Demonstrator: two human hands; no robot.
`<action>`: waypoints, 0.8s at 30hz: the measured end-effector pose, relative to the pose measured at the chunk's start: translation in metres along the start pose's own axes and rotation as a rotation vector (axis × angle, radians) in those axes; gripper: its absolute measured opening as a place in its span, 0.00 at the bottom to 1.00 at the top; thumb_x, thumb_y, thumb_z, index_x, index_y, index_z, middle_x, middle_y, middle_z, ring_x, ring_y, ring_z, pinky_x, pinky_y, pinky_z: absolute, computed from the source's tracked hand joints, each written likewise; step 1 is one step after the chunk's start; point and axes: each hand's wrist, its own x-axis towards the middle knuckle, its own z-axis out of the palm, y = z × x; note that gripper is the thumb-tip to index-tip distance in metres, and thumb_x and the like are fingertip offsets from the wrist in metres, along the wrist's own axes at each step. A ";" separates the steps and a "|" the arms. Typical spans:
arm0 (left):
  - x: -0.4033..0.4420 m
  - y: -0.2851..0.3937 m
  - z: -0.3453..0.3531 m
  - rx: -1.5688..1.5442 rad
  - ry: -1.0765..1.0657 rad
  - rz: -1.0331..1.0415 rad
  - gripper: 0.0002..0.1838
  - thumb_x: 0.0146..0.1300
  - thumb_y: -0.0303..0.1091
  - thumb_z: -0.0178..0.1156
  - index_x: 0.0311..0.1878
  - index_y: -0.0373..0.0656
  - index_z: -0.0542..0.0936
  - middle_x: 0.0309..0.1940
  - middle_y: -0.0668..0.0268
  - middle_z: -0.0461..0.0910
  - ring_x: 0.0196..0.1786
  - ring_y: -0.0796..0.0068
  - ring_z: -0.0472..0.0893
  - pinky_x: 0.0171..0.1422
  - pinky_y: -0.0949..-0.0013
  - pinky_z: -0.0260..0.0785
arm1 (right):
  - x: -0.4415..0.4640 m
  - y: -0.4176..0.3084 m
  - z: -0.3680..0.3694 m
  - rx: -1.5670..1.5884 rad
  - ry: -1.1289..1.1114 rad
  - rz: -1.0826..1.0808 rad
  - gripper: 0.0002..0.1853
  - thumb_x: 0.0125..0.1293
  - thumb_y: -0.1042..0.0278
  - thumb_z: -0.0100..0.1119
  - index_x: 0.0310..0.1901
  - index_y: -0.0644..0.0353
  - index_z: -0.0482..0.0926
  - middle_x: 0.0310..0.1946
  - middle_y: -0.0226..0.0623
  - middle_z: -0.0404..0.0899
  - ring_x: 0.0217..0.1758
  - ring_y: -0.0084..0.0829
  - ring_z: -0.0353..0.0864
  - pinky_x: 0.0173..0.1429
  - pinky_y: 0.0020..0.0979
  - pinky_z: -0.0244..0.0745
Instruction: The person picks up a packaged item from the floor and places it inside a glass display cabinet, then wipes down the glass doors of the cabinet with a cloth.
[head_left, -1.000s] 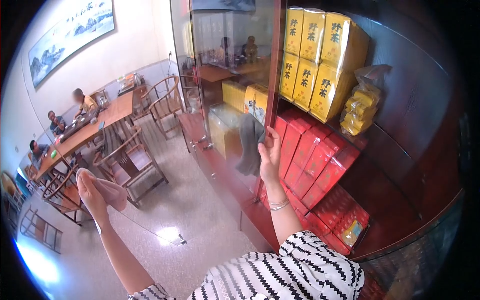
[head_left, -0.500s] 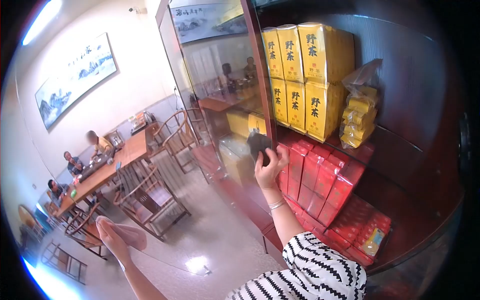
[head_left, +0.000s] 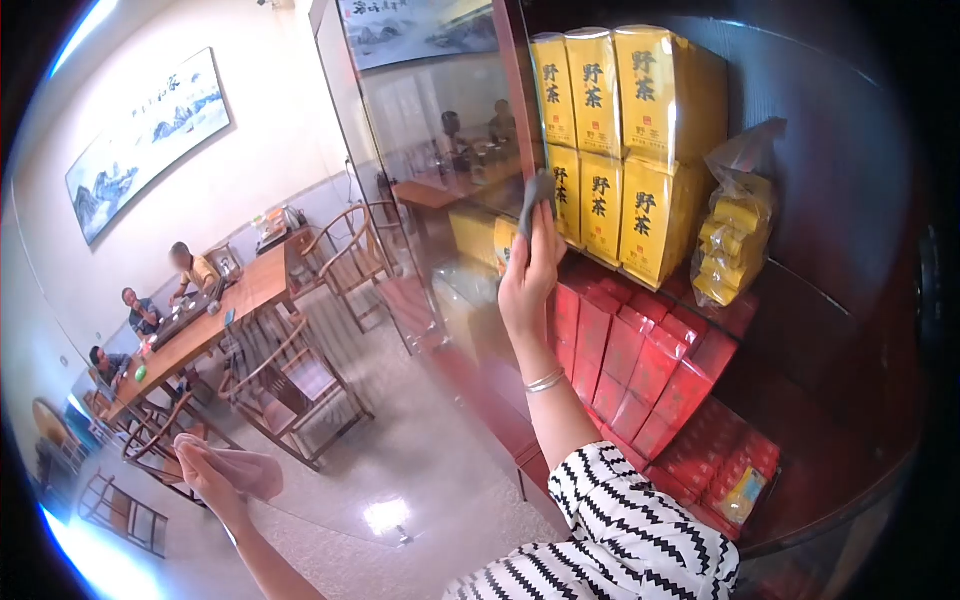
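My right hand [head_left: 530,280] is raised to the cabinet's glass door [head_left: 430,120], its fingers pressing a dark grey cloth [head_left: 534,205] on the door's reddish-brown frame [head_left: 520,85]. A silver bracelet circles that wrist. Low on the left, my left hand [head_left: 207,485] is closed on a pale pink cloth [head_left: 256,474] that hangs out past the fingers, away from the cabinet. Just right of the grey cloth stand stacked yellow tea packages [head_left: 650,205] on a shelf.
Red boxes [head_left: 625,365] fill the lower shelf, and a clear bag of small yellow packs [head_left: 735,240] stands at the right. Behind the door, people sit at a long wooden table [head_left: 255,290]. A wooden chair [head_left: 300,390] stands on the floor nearby.
My right hand has moved up with the grey cloth, its fingers now straighter along the door frame. My left hand, still with the pink cloth, has shifted slightly left in view.
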 end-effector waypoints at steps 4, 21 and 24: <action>0.003 -0.011 -0.012 0.040 -0.031 -0.004 0.19 0.73 0.51 0.43 0.31 0.47 0.66 0.27 0.76 0.62 0.32 0.85 0.64 0.40 0.80 0.60 | -0.004 -0.031 0.017 0.136 -0.126 -0.210 0.20 0.64 0.76 0.50 0.59 0.68 0.71 0.58 0.48 0.73 0.56 0.46 0.71 0.61 0.38 0.62; -0.003 0.002 0.003 0.008 0.058 -0.042 0.16 0.76 0.42 0.40 0.30 0.45 0.62 0.28 0.74 0.56 0.32 0.83 0.57 0.39 0.80 0.53 | 0.020 -0.025 0.035 0.121 -0.037 -0.306 0.19 0.64 0.76 0.47 0.58 0.66 0.71 0.58 0.50 0.72 0.61 0.48 0.70 0.63 0.42 0.64; -0.001 -0.005 -0.001 0.008 0.021 -0.011 0.16 0.75 0.41 0.41 0.30 0.44 0.62 0.28 0.74 0.56 0.32 0.83 0.57 0.39 0.80 0.53 | -0.089 -0.004 0.014 0.139 -0.554 -0.587 0.21 0.58 0.74 0.52 0.55 0.62 0.74 0.50 0.45 0.77 0.54 0.45 0.75 0.58 0.42 0.68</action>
